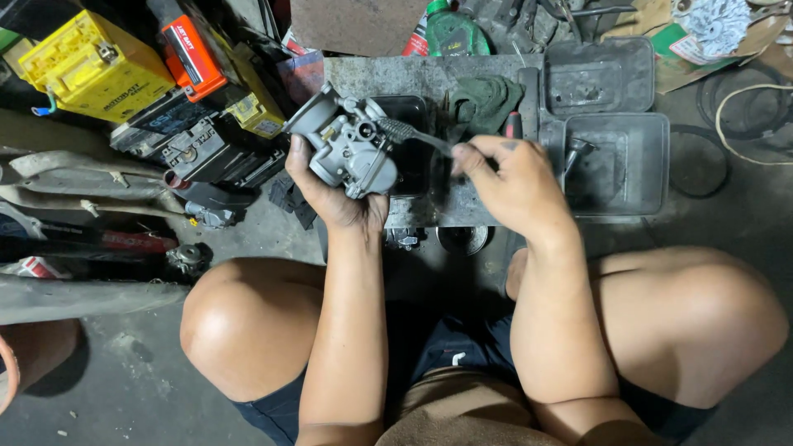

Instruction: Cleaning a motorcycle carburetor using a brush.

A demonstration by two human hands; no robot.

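We note the left hand (330, 194) gripping the carburetor (347, 140) at frame centre — right hand (508, 182) pinching a spring-tipped tool (413, 136); keep it aligned, body steady.

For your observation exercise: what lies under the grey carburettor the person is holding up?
Under the carburettor, the left hand cradles it in a closed grip. Below are a dark shallow tray and the metal slab. The palm hides the carburettor's underside.

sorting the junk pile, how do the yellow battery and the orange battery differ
The yellow battery sits at the far left with its broad top showing and a blue wire at its corner. The orange battery is narrower, stands on edge beside it, and has a black end. Both are boxy and lie left of the hands.
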